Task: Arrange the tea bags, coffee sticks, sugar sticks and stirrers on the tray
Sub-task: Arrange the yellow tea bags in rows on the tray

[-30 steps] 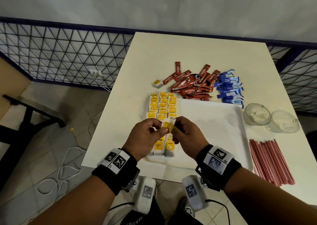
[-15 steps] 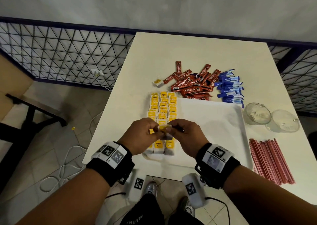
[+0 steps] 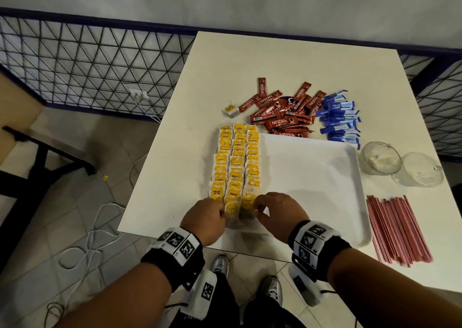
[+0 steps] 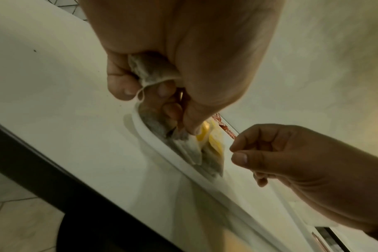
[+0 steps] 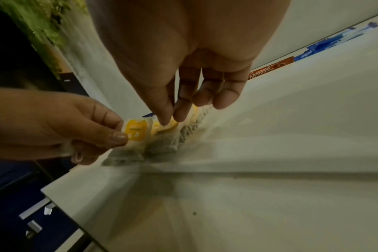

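My left hand [image 3: 205, 221] pinches a tea bag [image 5: 134, 132] between thumb and forefinger at its yellow tag, the other fingers curled around the paper pouch, right at the near end of the tea bag rows [image 3: 235, 162] on the tray [image 3: 325, 177]. My right hand [image 3: 277, 215] is just beside it, fingers pointing down and loosely bent, thumb and forefinger tip touching the yellow tags of the nearest bags in the rows; it grips nothing that I can make out.

The tea bags lie in three overlapping rows along the left edge of the tray, yellow tags up, grey-white pouches showing at the near end. One loose tea bag [image 3: 231, 109] sits on the desk [image 3: 275, 57] beyond the far left corner of the tray. The red coffee sticks [image 3: 282, 114] lie in a loose heap just past the tray's far edge, the blue sugar sticks [image 3: 341, 119] piled beside them toward the tray's far right corner. The red stirrers [image 3: 397, 230] lie in a bundle on the desk right of the tray. Two glass cups [image 3: 380, 157] lie near the tray's far right corner.
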`<state>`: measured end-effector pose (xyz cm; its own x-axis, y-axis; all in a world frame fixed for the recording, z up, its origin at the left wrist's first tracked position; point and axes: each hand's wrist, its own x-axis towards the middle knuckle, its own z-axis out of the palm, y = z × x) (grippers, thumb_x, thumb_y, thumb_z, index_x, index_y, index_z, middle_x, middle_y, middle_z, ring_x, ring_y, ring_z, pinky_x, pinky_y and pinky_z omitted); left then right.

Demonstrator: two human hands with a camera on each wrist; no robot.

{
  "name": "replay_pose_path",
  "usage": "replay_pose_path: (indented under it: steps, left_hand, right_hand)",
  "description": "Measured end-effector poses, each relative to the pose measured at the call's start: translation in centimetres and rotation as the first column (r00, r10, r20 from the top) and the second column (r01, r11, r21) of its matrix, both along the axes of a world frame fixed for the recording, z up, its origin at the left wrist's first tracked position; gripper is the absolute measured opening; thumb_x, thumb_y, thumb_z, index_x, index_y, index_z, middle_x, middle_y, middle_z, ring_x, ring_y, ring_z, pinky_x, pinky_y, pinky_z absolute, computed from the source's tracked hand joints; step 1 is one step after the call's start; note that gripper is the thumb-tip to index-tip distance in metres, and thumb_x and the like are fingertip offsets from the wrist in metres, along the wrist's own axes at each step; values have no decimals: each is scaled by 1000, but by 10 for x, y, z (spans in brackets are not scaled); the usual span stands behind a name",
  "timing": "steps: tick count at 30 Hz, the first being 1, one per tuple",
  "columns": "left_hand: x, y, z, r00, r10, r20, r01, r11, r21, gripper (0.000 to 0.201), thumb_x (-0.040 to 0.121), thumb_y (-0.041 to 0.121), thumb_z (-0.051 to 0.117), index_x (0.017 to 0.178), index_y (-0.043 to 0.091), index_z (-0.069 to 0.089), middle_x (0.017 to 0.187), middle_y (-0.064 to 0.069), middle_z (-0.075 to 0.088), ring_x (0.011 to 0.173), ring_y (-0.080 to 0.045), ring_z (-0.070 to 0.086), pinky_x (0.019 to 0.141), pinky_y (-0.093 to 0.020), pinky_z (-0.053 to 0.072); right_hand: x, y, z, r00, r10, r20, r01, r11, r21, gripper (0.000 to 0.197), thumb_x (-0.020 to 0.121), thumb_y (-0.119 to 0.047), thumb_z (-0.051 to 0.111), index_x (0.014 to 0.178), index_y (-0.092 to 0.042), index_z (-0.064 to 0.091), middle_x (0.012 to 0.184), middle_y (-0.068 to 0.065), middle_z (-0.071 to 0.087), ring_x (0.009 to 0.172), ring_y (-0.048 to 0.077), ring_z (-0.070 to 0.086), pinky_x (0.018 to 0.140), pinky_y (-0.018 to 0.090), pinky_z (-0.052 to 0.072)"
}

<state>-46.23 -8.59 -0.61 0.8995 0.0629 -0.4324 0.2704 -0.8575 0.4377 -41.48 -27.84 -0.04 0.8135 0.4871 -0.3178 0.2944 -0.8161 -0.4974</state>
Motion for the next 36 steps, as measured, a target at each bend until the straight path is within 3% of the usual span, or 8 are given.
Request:
replay_pose_path:
  steps: [8, 12, 17, 27, 30, 32, 34, 36]
  left_hand:
    - [-7, -7, -4, 992, -2, 124, -12, 994, 107, 12, 91, 30, 51, 87, 25, 40, 77, 2, 54, 82, -30, 60, 61, -30, 34]
    - [-15, -3, -3, 969, -222, 108, 209, 971, 120, 25, 93, 37, 49, 116, 31, 57, 108, 2, 62, 99, -27, 60, 75, -32, 44]
    - [-12, -5, -6, 964, -265, 36, 252, 945, 209, 44, 97, 36, 43, 141, 36, 41, 127, 1, 57, 112, -28, 57, 88, -35, 46]
    - [-9, -5, -5, 965, -241, 108, 219, 958, 183, 43, 94, 44, 48, 135, 34, 47, 118, 2, 61, 106, -24, 59, 86, -33, 49]
    - [-6, -2, 8, 973, 151, 173, -113, 970, -215, 34, 82, 57, 61, 100, 29, 66, 77, 6, 65, 70, -11, 60, 70, -29, 48]
    - [4, 0, 19, 835, 531, -147, -493, 602, -627, 48, 79, 67, 56, 86, 20, 64, 64, 7, 57, 50, -10, 48, 58, -31, 42]
    - [12, 3, 29, 626, 480, -615, -702, 4, -712, 62, 86, 71, 41, 96, 12, 59, 71, -2, 56, 53, -16, 46, 53, -28, 41]
    - [16, 7, 38, 575, 328, -749, -700, -276, -659, 70, 86, 72, 36, 102, 8, 57, 81, -11, 59, 65, -24, 51, 58, -30, 44]
  right_hand:
    - [-5, 5, -16, 993, 102, 66, -101, 995, -28, 24, 88, -32, 54, 105, -23, 68, 102, 3, 60, 94, 27, 58, 78, 36, 50]
    - [-5, 3, -18, 990, 112, 83, -111, 994, -12, 24, 86, -31, 56, 105, -22, 68, 100, 4, 61, 91, 30, 60, 76, 38, 51]
    - [-3, 6, -17, 993, 102, 57, -103, 995, 10, 28, 86, -27, 60, 113, -24, 67, 103, 5, 63, 95, 31, 59, 81, 38, 50]
    - [-1, 9, -20, 991, 126, 53, -124, 992, -38, 31, 87, -29, 57, 116, -24, 63, 103, 3, 62, 97, 27, 58, 82, 33, 47]
    - [0, 6, -9, 994, 69, 81, -73, 996, 53, 26, 84, -33, 62, 109, -25, 65, 96, -2, 61, 86, 20, 57, 76, 30, 47]
    - [3, 7, 0, 996, 16, 87, -31, 986, 165, 21, 83, -32, 65, 104, -26, 66, 89, -9, 57, 71, 2, 50, 70, 22, 42]
    - [7, 13, 12, 995, -20, 99, -9, 961, 278, 16, 84, -29, 66, 100, -26, 67, 85, -13, 56, 64, -5, 48, 65, 8, 32]
    - [9, 19, 22, 991, -40, 125, -6, 938, 346, 14, 85, -27, 66, 99, -26, 67, 85, -13, 58, 65, -7, 49, 62, 3, 30]
